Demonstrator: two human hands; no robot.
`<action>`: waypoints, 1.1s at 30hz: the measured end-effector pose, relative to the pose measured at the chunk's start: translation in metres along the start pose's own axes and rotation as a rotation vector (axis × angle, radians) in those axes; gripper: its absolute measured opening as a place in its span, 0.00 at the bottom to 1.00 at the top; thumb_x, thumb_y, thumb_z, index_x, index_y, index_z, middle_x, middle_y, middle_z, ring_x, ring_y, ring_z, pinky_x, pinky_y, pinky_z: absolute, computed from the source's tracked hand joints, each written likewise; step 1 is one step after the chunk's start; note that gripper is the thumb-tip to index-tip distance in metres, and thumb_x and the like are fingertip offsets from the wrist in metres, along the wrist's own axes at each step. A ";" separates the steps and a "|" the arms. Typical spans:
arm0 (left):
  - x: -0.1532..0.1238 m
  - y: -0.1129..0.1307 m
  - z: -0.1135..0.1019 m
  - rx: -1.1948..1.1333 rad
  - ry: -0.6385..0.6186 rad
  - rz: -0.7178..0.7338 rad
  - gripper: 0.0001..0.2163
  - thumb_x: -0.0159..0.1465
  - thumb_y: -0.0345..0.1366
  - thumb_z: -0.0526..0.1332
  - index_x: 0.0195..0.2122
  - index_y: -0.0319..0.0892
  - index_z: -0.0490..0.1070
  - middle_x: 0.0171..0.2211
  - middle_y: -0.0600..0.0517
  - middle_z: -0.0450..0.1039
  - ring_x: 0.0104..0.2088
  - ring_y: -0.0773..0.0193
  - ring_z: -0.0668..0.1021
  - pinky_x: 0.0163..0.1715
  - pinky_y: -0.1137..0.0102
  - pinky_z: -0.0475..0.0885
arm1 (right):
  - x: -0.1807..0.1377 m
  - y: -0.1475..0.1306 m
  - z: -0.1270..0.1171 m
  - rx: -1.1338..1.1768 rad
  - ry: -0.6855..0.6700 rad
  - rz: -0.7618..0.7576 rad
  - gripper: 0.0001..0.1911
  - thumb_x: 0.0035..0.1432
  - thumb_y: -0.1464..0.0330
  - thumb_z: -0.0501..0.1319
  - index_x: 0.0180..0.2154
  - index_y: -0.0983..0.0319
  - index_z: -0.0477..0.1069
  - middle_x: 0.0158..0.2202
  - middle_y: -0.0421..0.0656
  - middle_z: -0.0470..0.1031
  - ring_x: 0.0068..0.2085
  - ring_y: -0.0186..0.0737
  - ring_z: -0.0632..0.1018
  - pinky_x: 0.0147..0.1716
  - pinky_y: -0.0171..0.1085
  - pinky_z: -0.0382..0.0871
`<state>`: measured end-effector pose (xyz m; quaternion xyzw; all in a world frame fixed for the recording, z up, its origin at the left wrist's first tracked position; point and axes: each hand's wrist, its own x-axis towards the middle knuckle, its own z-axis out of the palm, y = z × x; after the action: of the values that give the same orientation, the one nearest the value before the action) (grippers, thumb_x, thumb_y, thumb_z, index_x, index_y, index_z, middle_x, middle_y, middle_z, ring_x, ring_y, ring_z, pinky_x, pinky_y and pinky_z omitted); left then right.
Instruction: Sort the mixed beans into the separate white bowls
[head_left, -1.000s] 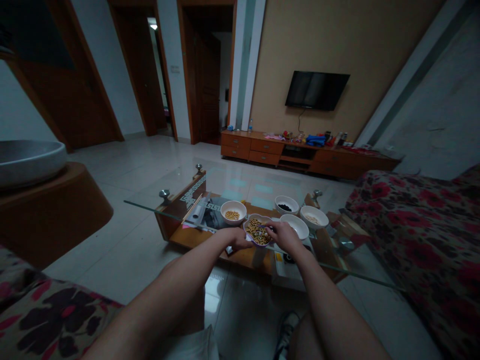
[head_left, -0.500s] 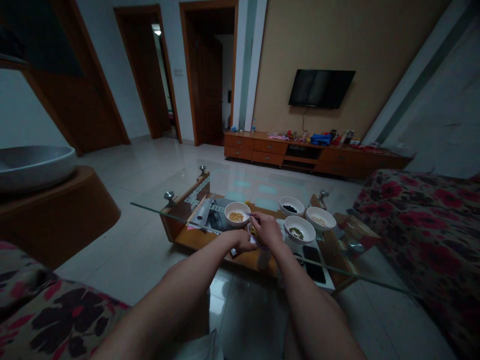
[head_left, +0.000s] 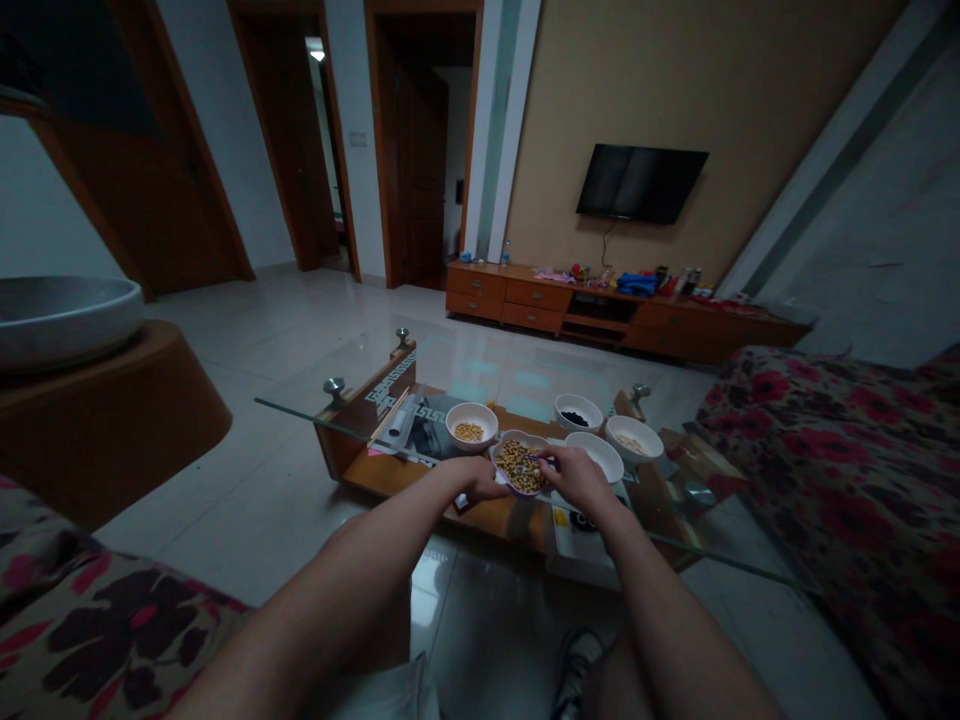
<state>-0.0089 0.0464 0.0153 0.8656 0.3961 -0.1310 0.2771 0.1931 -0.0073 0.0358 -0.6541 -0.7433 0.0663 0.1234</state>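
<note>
My left hand (head_left: 484,480) grips the near-left rim of a scalloped bowl (head_left: 496,462) full of mixed yellowish and dark beans (head_left: 519,464). My right hand (head_left: 576,474) is closed around slim dark tweezers (head_left: 541,458), whose tips reach down among those beans. Left of this bowl, a white bowl (head_left: 451,430) holds yellow kernels (head_left: 469,432). Just past my right hand sits another white bowl (head_left: 611,460), its contents largely hidden by the hand. Behind it are a bowl (head_left: 559,408) with black beans (head_left: 574,418) and one (head_left: 654,445) with pale beans (head_left: 630,442).
Everything stands on a glass coffee table (head_left: 330,385) with a wooden lower shelf (head_left: 375,485). Chopsticks (head_left: 388,418) and a clear roll (head_left: 401,425) lie on the left. A flowered sofa (head_left: 840,450) is at right, a TV cabinet (head_left: 480,290) beyond.
My right hand has moved right and toward me, taking the tweezers from over the kernel bowl into the mixed beans. It now covers part of the bowl with green beans. My left hand stays at the rim.
</note>
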 end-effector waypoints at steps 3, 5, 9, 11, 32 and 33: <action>-0.001 0.000 0.000 -0.034 -0.002 0.008 0.23 0.59 0.51 0.52 0.46 0.40 0.72 0.37 0.46 0.77 0.31 0.59 0.77 0.33 0.68 0.72 | -0.005 0.007 0.001 -0.021 -0.036 0.005 0.15 0.57 0.62 0.54 0.41 0.58 0.75 0.37 0.45 0.78 0.38 0.39 0.76 0.34 0.32 0.62; 0.000 0.000 0.000 -0.025 -0.005 0.005 0.23 0.59 0.51 0.52 0.47 0.40 0.72 0.38 0.46 0.77 0.32 0.59 0.77 0.33 0.69 0.72 | -0.007 0.010 0.001 -0.024 -0.057 0.008 0.15 0.57 0.62 0.54 0.41 0.58 0.75 0.37 0.45 0.78 0.38 0.39 0.76 0.33 0.32 0.61; 0.001 0.000 0.001 -0.010 -0.002 0.003 0.24 0.59 0.51 0.52 0.49 0.41 0.71 0.42 0.46 0.76 0.35 0.58 0.77 0.35 0.68 0.72 | -0.008 0.011 0.001 -0.038 -0.083 0.011 0.15 0.58 0.61 0.54 0.41 0.57 0.76 0.37 0.45 0.78 0.38 0.39 0.76 0.33 0.33 0.61; 0.001 0.000 0.001 -0.009 -0.002 0.014 0.24 0.59 0.51 0.52 0.49 0.42 0.71 0.42 0.46 0.76 0.35 0.58 0.77 0.35 0.68 0.72 | -0.007 0.010 0.002 -0.034 -0.089 0.009 0.15 0.58 0.61 0.54 0.42 0.57 0.76 0.38 0.45 0.78 0.39 0.39 0.76 0.34 0.33 0.62; 0.006 -0.003 0.004 -0.027 -0.050 -0.006 0.25 0.59 0.55 0.50 0.45 0.42 0.73 0.33 0.47 0.77 0.29 0.59 0.77 0.30 0.68 0.71 | -0.002 0.009 0.010 -0.011 -0.119 -0.038 0.15 0.59 0.61 0.54 0.43 0.55 0.76 0.40 0.44 0.79 0.40 0.41 0.77 0.36 0.34 0.64; 0.006 -0.003 0.004 -0.024 -0.061 -0.001 0.25 0.59 0.54 0.49 0.44 0.42 0.73 0.32 0.47 0.77 0.29 0.59 0.77 0.30 0.69 0.71 | -0.002 0.009 0.011 -0.013 -0.123 -0.037 0.15 0.59 0.61 0.54 0.43 0.55 0.76 0.40 0.44 0.79 0.40 0.40 0.77 0.36 0.34 0.64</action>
<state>-0.0071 0.0497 0.0081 0.8576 0.3894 -0.1527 0.2992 0.1988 -0.0073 0.0232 -0.6357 -0.7619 0.0993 0.0747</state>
